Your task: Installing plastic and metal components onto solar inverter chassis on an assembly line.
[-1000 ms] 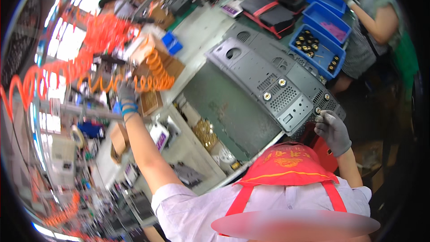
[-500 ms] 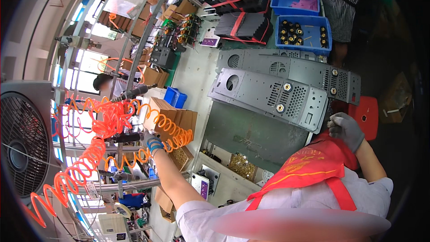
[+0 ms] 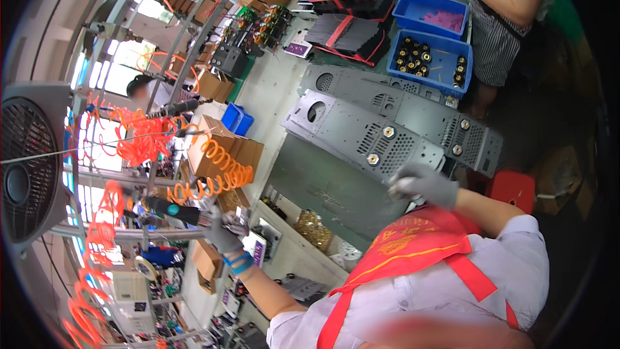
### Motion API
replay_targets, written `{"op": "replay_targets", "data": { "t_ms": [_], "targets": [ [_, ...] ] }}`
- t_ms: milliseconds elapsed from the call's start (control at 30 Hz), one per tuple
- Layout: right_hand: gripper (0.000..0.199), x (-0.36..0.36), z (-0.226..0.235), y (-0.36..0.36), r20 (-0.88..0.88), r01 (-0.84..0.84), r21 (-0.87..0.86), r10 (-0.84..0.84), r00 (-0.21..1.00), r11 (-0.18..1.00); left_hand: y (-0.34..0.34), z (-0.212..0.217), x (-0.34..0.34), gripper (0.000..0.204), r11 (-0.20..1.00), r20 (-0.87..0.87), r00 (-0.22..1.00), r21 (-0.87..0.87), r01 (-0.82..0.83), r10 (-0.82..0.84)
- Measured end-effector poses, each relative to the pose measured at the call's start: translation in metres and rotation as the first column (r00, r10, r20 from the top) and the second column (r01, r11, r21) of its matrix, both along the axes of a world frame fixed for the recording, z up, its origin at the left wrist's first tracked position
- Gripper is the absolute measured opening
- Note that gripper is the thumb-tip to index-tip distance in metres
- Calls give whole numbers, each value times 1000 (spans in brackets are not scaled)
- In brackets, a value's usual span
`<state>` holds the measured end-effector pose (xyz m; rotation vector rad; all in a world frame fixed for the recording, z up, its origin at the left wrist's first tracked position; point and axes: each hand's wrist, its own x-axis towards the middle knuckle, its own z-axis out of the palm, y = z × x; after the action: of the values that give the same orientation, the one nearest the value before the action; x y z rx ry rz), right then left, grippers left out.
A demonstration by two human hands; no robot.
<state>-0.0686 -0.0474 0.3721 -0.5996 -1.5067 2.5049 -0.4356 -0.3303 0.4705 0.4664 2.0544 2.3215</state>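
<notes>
In the head view, my left hand (image 3: 224, 236), gloved in grey, is closing around the front end of a dark power driver (image 3: 174, 210) between seven and eight o'clock; the tool is showing a teal patch and is pointing its rear toward nine. My right hand (image 3: 426, 184), also gloved, is hovering blurred between three and four o'clock, its fingers curling over the near corner of the front panel (image 3: 349, 123); I cannot tell whether it is gripping anything or touching the metal.

That panel is lying near the centre, toward one o'clock, partly over a green mat (image 3: 316, 184). It is looking matt grey and long, showing a large round opening at its far end, slots, rows of small holes and two brass fittings (image 3: 388, 132). A similar rear panel (image 3: 420, 113) is lying just beyond it, toward two o'clock.
</notes>
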Motion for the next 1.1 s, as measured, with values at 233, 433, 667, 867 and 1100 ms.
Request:
{"op": "replay_targets", "data": {
  "t_ms": [233,433,667,867,1100],
  "targets": [
    [26,-27,7,-12,-97,-402,706,642,761,583,4,-78,176,26,839,424,902,-518,166,83],
    [50,-48,-4,20,-262,416,901,614,745,-121,73,-98,246,32,485,511,820,-666,567,-257],
    [33,-66,13,99,694,-669,622,681,232,-406,180,-60,262,37,56,805,480,-493,868,-350],
    [42,-60,6,143,546,-946,317,828,131,-60,241,-27,245,41,-169,833,473,-530,831,-288],
    [31,-37,-20,182,341,-921,201,857,386,335,277,-34,219,56,-135,420,594,-876,464,-686]
  ]
}}
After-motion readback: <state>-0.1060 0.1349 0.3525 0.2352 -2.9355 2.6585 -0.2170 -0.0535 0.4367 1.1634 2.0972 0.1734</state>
